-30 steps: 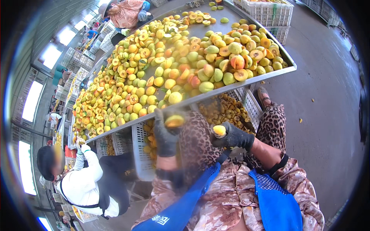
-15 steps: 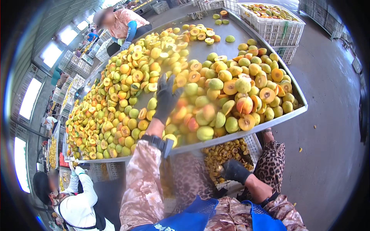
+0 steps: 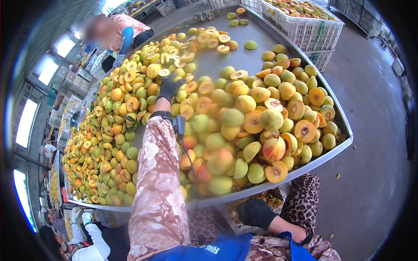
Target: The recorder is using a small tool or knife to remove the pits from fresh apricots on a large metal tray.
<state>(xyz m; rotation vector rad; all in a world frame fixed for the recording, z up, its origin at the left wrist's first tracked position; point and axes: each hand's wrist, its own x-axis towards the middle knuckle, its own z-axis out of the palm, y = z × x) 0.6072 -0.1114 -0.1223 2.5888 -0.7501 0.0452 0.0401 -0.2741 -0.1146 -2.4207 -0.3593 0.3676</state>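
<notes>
While a broad grey metal table [image 3: 237, 61] filled the middle of the frame, a wide heap of yellow, green and orange-blushed round fruit [image 3: 271, 118], some whole and some halved, covered most of it, from the left of the frame to the right of centre. A white slatted plastic crate [image 3: 305, 31] of similar fruit stood beyond the table's edge at upper right. A co-worker in a pinkish top [image 3: 124, 28] was at upper left, another in white sleeves [image 3: 96, 239] at lower left. The person's brown-and-white floral left sleeve [image 3: 159, 187] rose from the lower edge across the table, with a dark wristband [image 3: 163, 115] at its end. Just above centre-left, the dark-gloved left hand [image 3: 170, 87] lay among the fruit, fingers partly spread; whether they gripped any could not be told. At lower centre-right, the dark-gloved right hand [image 3: 254, 214] was below the table's near rim, its fingers too indistinct to show their opening or any hold. A small halved yellow fruit [image 3: 164, 72] sat right by the left fingertips.
</notes>
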